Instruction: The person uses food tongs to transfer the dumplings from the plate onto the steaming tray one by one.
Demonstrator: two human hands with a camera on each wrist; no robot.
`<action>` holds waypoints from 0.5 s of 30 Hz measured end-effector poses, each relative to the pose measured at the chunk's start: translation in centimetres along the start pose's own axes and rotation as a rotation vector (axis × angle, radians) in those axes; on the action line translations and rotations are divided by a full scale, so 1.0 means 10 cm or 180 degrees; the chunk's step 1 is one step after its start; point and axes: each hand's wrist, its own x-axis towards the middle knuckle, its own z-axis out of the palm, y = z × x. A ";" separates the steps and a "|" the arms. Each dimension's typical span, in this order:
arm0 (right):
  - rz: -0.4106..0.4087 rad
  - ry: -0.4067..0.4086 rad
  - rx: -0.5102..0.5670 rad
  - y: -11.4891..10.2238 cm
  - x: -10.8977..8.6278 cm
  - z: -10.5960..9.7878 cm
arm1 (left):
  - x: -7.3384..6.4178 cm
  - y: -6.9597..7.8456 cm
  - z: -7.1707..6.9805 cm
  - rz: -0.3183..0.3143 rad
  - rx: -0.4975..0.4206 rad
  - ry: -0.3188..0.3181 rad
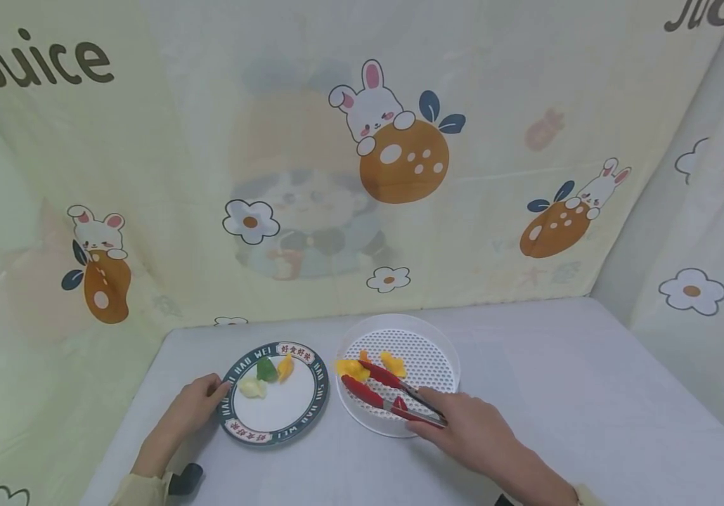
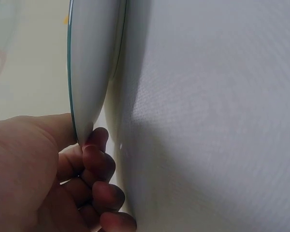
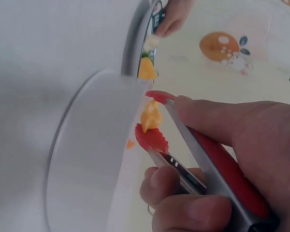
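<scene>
Grip first: right hand (image 1: 476, 429) is curled round the red-tipped tongs (image 1: 362, 391), thumb along one arm and fingers along the other; the tongs are part-way spread, their tips straddling a yellow flower-like piece (image 1: 351, 370), which appears nipped between them at the left rim of the white perforated tray (image 1: 428, 362). Whether both tips bear on it firmly, cannot tell. Left hand's (image 1: 194, 407) grip is nearly closed, pinching the left edge of the patterned plate (image 1: 322, 390), thumb above the rim and fingertips beneath. Possible failure: the piece has an uneven outline and may twist or slip out if the squeeze is light or off-centre, landing in the gap between tray and plate. A second risk: a low pass could catch the tray's raised wall and knock the piece free or shift the tray. Third: too much lift from the left hand could tilt the plate and slide its contents. Outward: tray also holds another yellow piece (image 1: 393, 363), an orange bit (image 1: 365, 356) and a red piece (image 1: 400, 404) beneath the tongs. On the plate, toward its back: green, pale and yellow-orange pieces. Tray sits near the surface's (image 1: 526, 379) back edge; plate beside it, nearer the back left corner.
</scene>
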 end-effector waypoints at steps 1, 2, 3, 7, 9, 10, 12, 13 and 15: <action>0.0020 -0.0011 -0.0009 0.03 0.00 -0.02 | 0.00 0.00 0.00 0.0000 -0.0005 -0.0003; 0.0030 -0.0011 -0.0021 0.05 -0.01 -0.04 | 0.01 -0.01 0.00 0.0000 -0.0009 -0.0004; 0.0045 -0.0024 -0.0026 0.08 -0.01 -0.05 | 0.01 -0.01 0.00 -0.0001 -0.0011 -0.0005; 0.0077 -0.0088 -0.0031 0.17 -0.01 -0.10 | 0.01 -0.01 0.00 -0.0020 -0.0003 -0.0003; 0.0085 -0.0120 -0.0050 0.20 -0.01 -0.12 | 0.02 -0.02 0.01 -0.0028 -0.0001 -0.0002; 0.0079 -0.0129 -0.0060 0.21 -0.01 -0.13 | 0.02 -0.02 0.01 -0.0030 -0.0001 0.0000; 0.0081 -0.0158 -0.0079 0.23 0.00 -0.15 | 0.01 -0.01 0.01 -0.0030 -0.0004 0.0001; 0.0084 -0.0172 -0.0082 0.24 0.00 -0.15 | 0.01 -0.01 0.00 -0.0023 -0.0005 0.0004; 0.0082 -0.0206 -0.0073 0.24 0.00 -0.16 | 0.01 -0.01 0.00 -0.0010 -0.0002 0.0006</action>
